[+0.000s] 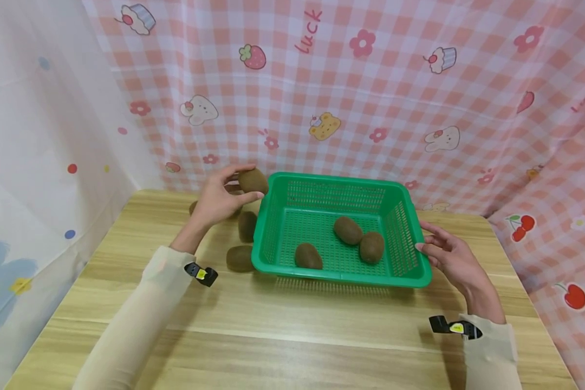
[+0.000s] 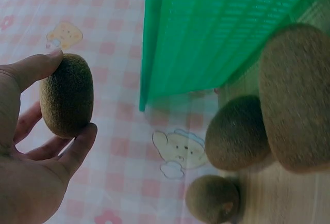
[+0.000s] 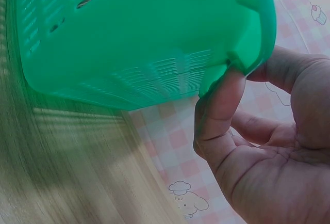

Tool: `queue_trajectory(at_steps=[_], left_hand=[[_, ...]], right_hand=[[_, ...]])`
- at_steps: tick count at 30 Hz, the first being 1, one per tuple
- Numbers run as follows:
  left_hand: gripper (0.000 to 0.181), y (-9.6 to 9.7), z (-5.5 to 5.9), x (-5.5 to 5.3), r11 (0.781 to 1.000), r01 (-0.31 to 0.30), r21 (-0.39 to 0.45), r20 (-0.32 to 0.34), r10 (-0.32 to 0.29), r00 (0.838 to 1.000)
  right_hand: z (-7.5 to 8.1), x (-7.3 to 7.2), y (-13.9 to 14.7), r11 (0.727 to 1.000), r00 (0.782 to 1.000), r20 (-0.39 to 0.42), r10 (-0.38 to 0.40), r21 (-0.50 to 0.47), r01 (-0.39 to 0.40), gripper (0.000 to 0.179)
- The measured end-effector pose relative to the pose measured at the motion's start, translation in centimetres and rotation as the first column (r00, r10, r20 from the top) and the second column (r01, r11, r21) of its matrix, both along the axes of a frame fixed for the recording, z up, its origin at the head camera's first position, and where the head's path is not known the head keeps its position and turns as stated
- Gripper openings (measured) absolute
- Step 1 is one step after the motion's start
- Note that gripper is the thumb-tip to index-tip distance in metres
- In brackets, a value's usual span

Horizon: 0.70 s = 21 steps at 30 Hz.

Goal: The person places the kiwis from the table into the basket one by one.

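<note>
In my left hand (image 1: pixel 220 197) a brown kiwi (image 2: pixel 67 96) is pinched between thumb and fingers, raised beside the left rim of a green plastic basket (image 1: pixel 341 276). My right hand (image 1: pixel 455 259) grips the basket's right rim, thumb on top and fingers curled beneath, as the right wrist view shows. Inside the basket lie a kiwi (image 1: pixel 309 256) near the front wall and two touching ones, a kiwi (image 1: pixel 348 231) and another kiwi (image 1: pixel 372 248), right of the middle. Left of the basket, a kiwi (image 1: pixel 247 226) and a kiwi (image 1: pixel 239 259) lie on the table, with others partly hidden behind my left hand.
The wooden table (image 1: pixel 234 336) stretches in front of the basket. Behind it hangs a pink checked curtain (image 1: pixel 292 97), close to the table's back edge. A white curtain (image 1: pixel 39 135) with coloured dots hangs on the left.
</note>
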<state>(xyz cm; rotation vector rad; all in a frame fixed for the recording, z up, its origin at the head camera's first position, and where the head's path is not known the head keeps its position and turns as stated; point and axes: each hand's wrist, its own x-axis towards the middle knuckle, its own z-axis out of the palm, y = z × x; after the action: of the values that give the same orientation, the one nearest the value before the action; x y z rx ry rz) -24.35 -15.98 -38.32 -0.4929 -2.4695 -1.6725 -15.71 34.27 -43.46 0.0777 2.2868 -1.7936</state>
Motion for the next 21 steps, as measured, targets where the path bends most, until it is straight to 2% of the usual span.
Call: queue_trajectory(at_steps=[10,21], left_hand=[[0.055,2.0,0.3,-0.1,0.997,0.075,0.01,-0.04,-0.074,0.996],[0.056,3.7,0.4,-0.1,0.993,0.116,-0.007,-0.022,-0.116,0.993]], right_hand=[[0.0,0.0,0.0,1.0,1.0,-0.012,0.006,0.009,-0.006,0.076],[-0.1,0.0,0.1,1.0,1.0,-0.015,0.006,0.008,-0.005,0.076]])
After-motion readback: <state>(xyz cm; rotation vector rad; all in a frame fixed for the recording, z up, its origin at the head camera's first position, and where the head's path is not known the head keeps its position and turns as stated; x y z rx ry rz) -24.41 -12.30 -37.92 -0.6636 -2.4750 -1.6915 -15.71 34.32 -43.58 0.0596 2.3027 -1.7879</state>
